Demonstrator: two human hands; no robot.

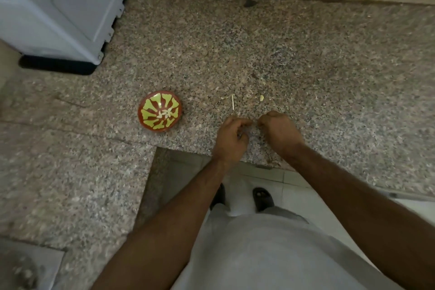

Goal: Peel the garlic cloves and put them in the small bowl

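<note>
1. Two hands work close together at 6 o'clock on the countertop (306,59): left hand (231,139) and right hand (281,130), fingers curled inward toward each other. What they clamp, if anything, cannot be told.
2. Risk: a clove slipping from the pinch could drop over the counter edge just below the hands.
3. Risk: the small bowl (161,110) sits at 9 o'clock, apart from the hands; a careless toss may miss.
4. Peeled cloves (166,114) lie in the bowl; loose skin (233,101) lies at 12 o'clock, just beyond the fingertips.
</note>
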